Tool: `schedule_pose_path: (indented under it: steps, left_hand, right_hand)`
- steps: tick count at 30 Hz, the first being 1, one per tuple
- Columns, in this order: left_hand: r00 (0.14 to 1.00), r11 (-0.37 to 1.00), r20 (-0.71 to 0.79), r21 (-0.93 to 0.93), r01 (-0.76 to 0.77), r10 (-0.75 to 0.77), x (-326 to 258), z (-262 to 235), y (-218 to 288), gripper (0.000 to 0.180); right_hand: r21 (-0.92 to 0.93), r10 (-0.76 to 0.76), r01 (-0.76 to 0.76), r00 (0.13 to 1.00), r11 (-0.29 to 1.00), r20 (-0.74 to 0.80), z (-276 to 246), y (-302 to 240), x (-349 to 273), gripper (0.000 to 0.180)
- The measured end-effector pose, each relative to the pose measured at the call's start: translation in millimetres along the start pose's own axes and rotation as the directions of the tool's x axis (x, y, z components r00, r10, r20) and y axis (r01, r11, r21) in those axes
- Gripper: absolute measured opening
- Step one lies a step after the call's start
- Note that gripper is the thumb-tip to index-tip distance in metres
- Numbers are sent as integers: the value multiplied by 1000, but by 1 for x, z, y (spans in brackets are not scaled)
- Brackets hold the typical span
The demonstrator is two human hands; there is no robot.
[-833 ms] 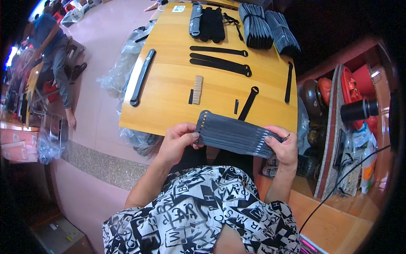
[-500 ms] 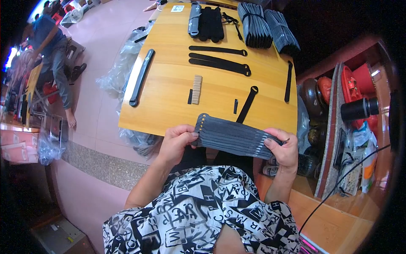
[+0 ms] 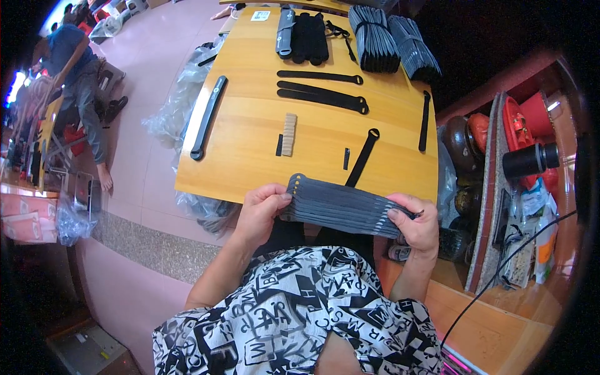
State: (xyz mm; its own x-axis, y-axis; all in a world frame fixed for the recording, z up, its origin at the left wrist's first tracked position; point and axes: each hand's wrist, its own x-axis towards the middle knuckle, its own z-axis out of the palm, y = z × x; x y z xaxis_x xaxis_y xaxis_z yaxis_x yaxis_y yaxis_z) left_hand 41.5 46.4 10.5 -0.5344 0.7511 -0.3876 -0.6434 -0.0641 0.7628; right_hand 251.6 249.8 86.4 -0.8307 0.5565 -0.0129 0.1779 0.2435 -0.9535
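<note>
A fanned stack of dark grey cable straps (image 3: 337, 206) stretches between my hands over the table's near edge. Their slotted ends show at the left. My left hand (image 3: 261, 207) is closed on that end, thumb on top. My right hand (image 3: 412, 224) pinches the opposite end, and its thumb presses on the strap tips. Just beyond the stack, a single black strap (image 3: 364, 157) lies on the yellow wooden table (image 3: 237, 169). Farther off, black straps (image 3: 322, 97) with slotted ends lie crosswise.
Bundled grey straps (image 3: 375, 40) and black straps (image 3: 310, 37) sit at the far edge. A tan ridged strip (image 3: 289, 134) lies mid-table, a long strap (image 3: 209, 119) at left, another (image 3: 425, 122) at right. Clear plastic bags (image 3: 178, 106) crowd the left side. A person (image 3: 75, 75) sits beyond.
The strap stack and my right hand have shifted slightly left and down. Both hands keep their hold on its ends. Items on the table look unmoved apart from a small shift of view.
</note>
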Motion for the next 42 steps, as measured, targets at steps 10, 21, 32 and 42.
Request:
schedule_pose_path:
  steps: [10, 21, 32, 42]
  left_hand:
    - [1000, 1000, -8, -15, -17, 17, -2, 1, 0, 12]
    - [1000, 999, 15, -22, -27, 28, 2, 9, 6, 16]
    - [993, 990, 68, -112, -84, 92, 13, 9, 11, 17]
    - [994, 992, -40, 68, -102, 105, 24, 8, 2, 15]
  right_hand:
    - [-90, -29, 31, 999, 995, 21, 0, -3, -2, 20]
    - [-122, 54, -55, 998, 991, -18, -2, -3, -2, 22]
    - [126, -31, 63, 969, 990, -244, -37, -14, 12, 25]
    - [263, 206, -6, 637, 965, -742, -90, 69, 113, 22]
